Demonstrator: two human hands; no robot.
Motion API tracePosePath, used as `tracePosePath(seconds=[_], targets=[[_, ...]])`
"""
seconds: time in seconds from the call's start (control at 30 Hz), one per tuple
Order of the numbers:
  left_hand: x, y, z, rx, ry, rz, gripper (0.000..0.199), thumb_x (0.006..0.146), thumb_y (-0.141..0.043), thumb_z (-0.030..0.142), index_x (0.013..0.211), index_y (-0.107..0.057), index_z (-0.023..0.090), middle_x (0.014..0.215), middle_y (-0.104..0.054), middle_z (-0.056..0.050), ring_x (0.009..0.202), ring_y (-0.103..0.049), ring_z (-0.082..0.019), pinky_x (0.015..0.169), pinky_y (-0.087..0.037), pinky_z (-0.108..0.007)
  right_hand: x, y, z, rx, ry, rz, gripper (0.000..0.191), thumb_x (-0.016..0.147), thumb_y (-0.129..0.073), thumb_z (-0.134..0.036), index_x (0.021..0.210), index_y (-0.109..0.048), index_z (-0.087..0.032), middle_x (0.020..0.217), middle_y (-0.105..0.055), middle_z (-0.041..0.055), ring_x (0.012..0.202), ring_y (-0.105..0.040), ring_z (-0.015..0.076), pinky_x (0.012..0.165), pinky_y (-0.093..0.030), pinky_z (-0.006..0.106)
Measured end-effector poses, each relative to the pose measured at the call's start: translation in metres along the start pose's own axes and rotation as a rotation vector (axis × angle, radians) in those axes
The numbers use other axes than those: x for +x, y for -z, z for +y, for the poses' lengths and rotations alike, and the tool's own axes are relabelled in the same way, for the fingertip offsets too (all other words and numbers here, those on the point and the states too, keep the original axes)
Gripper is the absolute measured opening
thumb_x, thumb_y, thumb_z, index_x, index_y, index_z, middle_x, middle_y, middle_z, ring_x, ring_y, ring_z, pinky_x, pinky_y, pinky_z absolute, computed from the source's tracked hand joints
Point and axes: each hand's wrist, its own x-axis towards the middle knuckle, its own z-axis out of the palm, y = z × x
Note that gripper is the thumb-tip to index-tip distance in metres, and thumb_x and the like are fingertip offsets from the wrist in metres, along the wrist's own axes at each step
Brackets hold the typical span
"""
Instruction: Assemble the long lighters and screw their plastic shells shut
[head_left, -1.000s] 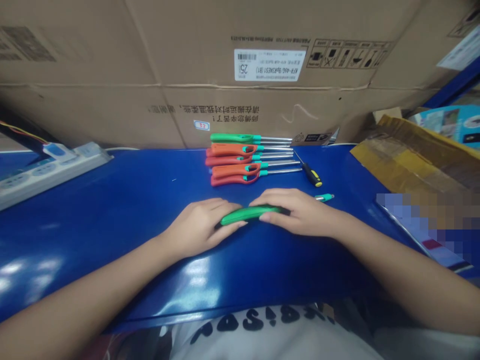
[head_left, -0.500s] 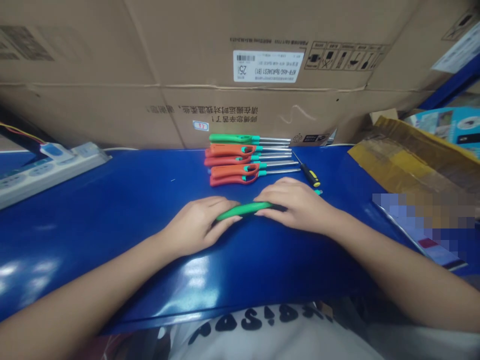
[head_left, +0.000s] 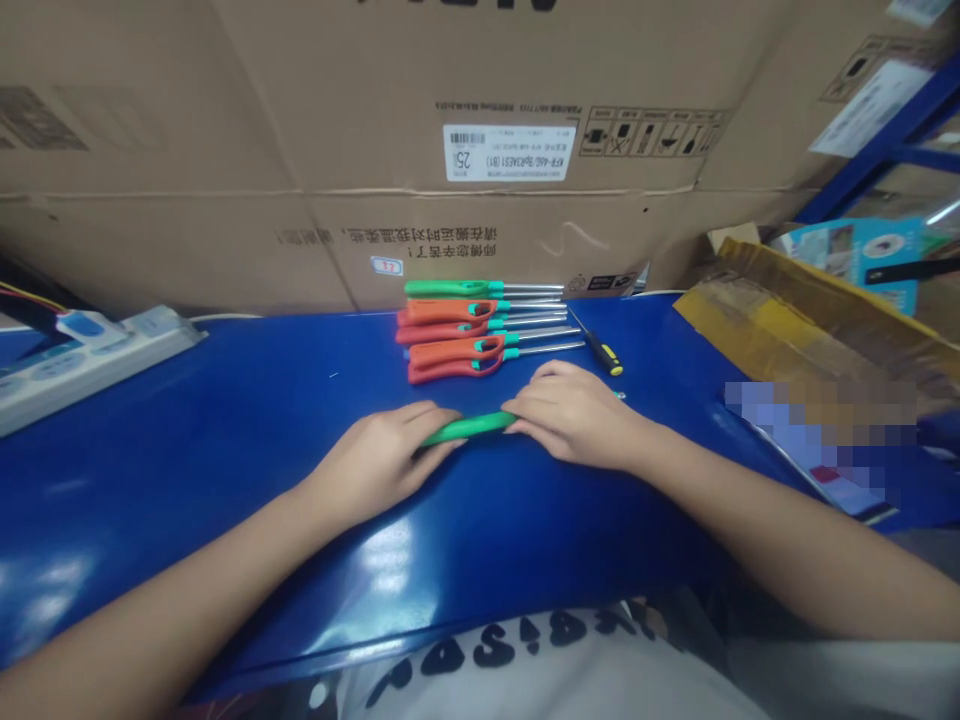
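Both hands grip a green lighter (head_left: 472, 428) of the long-nosed kind, held sideways low over the blue table (head_left: 262, 440). My left hand (head_left: 379, 455) is closed round its left end, thumb below and fingers above. On the other end, my right hand (head_left: 574, 415) pinches with its fingertips, and hides the lighter's nose. Just beyond the hands lies a row of similar lighters: a green lighter (head_left: 442, 289) at the back, then orange lighters (head_left: 439, 311) and red lighters (head_left: 427, 334), their metal tubes pointing right. A black and yellow screwdriver (head_left: 604, 355) rests beside the tubes.
A white power strip (head_left: 90, 365) lies at the left. Upright cardboard (head_left: 225, 130) walls off the back of the table. To the right are a carton with yellow tape (head_left: 780, 310) and a flat item (head_left: 817, 440) whose face is pixelated.
My right hand's fingers have closed further over the lighter's right end, covering the dark part that showed there. The camera view has shifted slightly, so the scene sits further left.
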Motion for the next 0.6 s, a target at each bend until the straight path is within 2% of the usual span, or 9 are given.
tracePosePath(seconds=[0.1, 0.2, 0.33, 0.4, 0.6], targets=[[0.000, 0.000, 0.000, 0.022, 0.020, -0.009, 0.027, 0.103, -0.049, 0.037, 0.115, -0.067, 0.020, 0.099, -0.071, -0.005, 0.084, -0.069, -0.020, 0.074, -0.053, -0.029, 0.001, 0.000, 0.002, 0.021, -0.070, -0.107, 0.024, 0.101, -0.056, -0.033, 0.105, -0.072, -0.016, 0.095, -0.078, 0.0060, 0.085, -0.069, 0.0192, 0.088, -0.043, 0.037], [0.002, 0.004, -0.001, 0.049, 0.039, 0.016, 0.028, 0.104, -0.047, 0.037, 0.113, -0.067, 0.020, 0.100, -0.071, -0.006, 0.086, -0.070, -0.020, 0.076, -0.053, -0.029, 0.000, 0.009, 0.009, -0.006, -0.129, -0.162, 0.030, 0.100, -0.058, -0.039, 0.117, -0.068, -0.017, 0.108, -0.076, 0.0091, 0.099, -0.067, 0.0234, 0.093, -0.041, 0.040], [0.004, 0.011, -0.004, 0.171, 0.087, 0.062, 0.030, 0.103, -0.045, 0.038, 0.112, -0.067, 0.019, 0.102, -0.073, -0.006, 0.081, -0.070, -0.020, 0.068, -0.051, -0.028, -0.008, 0.028, 0.026, -0.092, -0.288, -0.242, 0.051, 0.091, -0.069, -0.039, 0.135, -0.058, -0.017, 0.126, -0.067, 0.0150, 0.115, -0.060, 0.0321, 0.100, -0.039, 0.047], [0.004, 0.014, -0.004, 0.248, 0.118, 0.089, 0.031, 0.102, -0.045, 0.039, 0.111, -0.068, 0.020, 0.100, -0.073, -0.006, 0.074, -0.069, -0.020, 0.062, -0.049, -0.028, -0.012, 0.036, 0.037, -0.125, -0.345, -0.241, 0.049, 0.088, -0.072, -0.035, 0.131, -0.058, -0.017, 0.126, -0.066, 0.0154, 0.116, -0.059, 0.0334, 0.101, -0.040, 0.049], [0.003, 0.016, -0.002, 0.310, 0.151, 0.116, 0.030, 0.101, -0.047, 0.038, 0.114, -0.068, 0.020, 0.097, -0.073, -0.005, 0.071, -0.069, -0.020, 0.059, -0.046, -0.028, -0.016, 0.047, 0.054, -0.122, -0.380, -0.219, 0.012, 0.091, -0.069, -0.029, 0.098, -0.067, -0.019, 0.102, -0.072, 0.0072, 0.101, -0.064, 0.0263, 0.104, -0.036, 0.047]])
